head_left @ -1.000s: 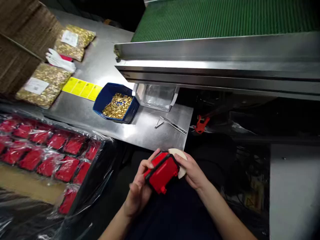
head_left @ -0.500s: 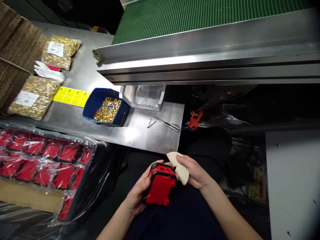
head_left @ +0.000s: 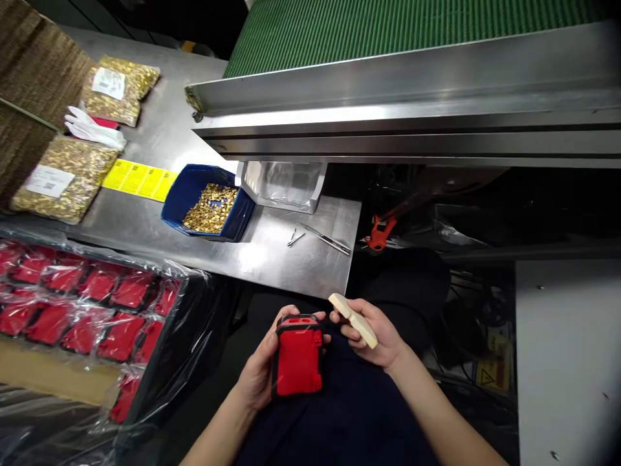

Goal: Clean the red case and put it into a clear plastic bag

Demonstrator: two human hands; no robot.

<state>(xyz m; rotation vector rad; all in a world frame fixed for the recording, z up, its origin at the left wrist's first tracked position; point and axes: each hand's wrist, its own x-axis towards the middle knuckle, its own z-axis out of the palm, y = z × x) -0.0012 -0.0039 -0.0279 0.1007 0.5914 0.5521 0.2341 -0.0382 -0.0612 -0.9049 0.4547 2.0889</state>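
My left hand [head_left: 262, 364] is wrapped round a red-and-black plastic case [head_left: 299, 361], its flat red face turned up toward me and its narrow slotted end pointing away. My right hand [head_left: 381, 336] grips a flat cream-coloured half-round piece [head_left: 355, 321] between thumb and fingers. That piece is tilted nearly edge-on, with a small notch in its edge, and sits to the right of the case, apart from it. Both hands are above my lap, just in front of the metal table [head_left: 272, 265].
A blue bin [head_left: 169, 206] holds small brass-coloured parts, beside a clear-and-grey bin [head_left: 286, 184]. A thin metal tool [head_left: 326, 239] and small pins lie near the table corner. Wrapped red cases [head_left: 121, 338] fill a crate at left. A conveyor [head_left: 388, 123] overhangs the table.
The case has turned so its red face lies flatter toward me. The cream piece has moved slightly right, away from the case, and tipped from face-on to nearly edge-on.
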